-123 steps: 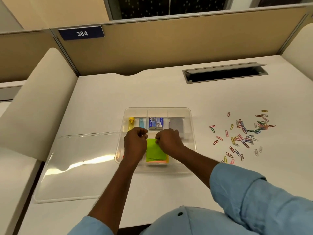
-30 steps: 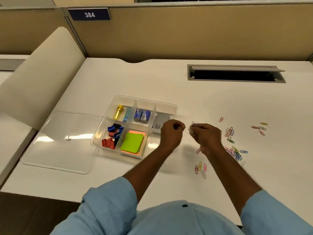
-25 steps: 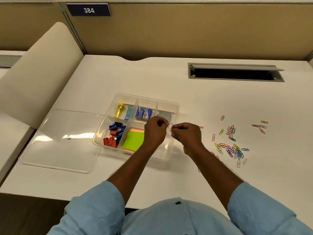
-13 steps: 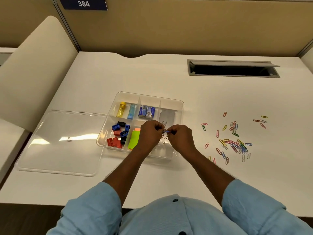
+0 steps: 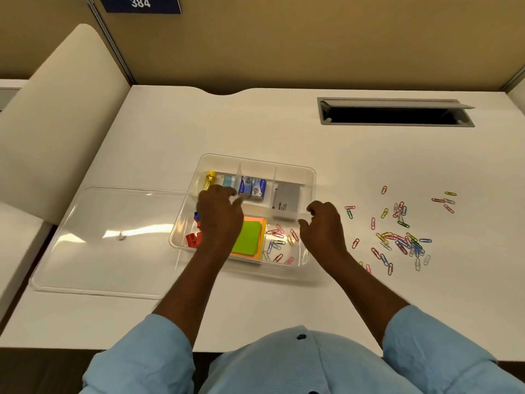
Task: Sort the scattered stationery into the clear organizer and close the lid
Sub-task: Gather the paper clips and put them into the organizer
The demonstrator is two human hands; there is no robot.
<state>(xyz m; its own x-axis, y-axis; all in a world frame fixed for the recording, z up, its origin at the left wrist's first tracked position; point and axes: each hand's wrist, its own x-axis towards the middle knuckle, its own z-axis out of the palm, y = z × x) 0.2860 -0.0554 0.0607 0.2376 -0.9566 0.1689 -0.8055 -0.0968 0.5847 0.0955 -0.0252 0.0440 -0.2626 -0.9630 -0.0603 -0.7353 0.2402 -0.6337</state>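
The clear organizer (image 5: 308,173) sits mid-desk, its lid (image 5: 108,243) lying flat to its left. Inside are a yellow item (image 5: 210,177), two blue boxes (image 5: 252,187), a grey card box (image 5: 287,199), green sticky notes (image 5: 248,237), red and blue clips (image 5: 191,240) and several paper clips (image 5: 279,241) in the front right compartment. My left hand (image 5: 220,216) hovers over the organizer's left half, fingers loosely curled and empty. At the organizer's right edge my right hand (image 5: 321,226) is loosely curled, holding nothing. Loose coloured paper clips (image 5: 400,237) lie scattered to the right.
A grey cable slot (image 5: 395,112) is set into the desk at the back right. Beige partition walls stand behind and to the left, with a plate marked 384 (image 5: 140,2). The desk's front edge runs just before my body.
Both hands carried paper clips from the pile to the organizer and let them go; the clips now lie in the front right compartment. The hands have spread apart.
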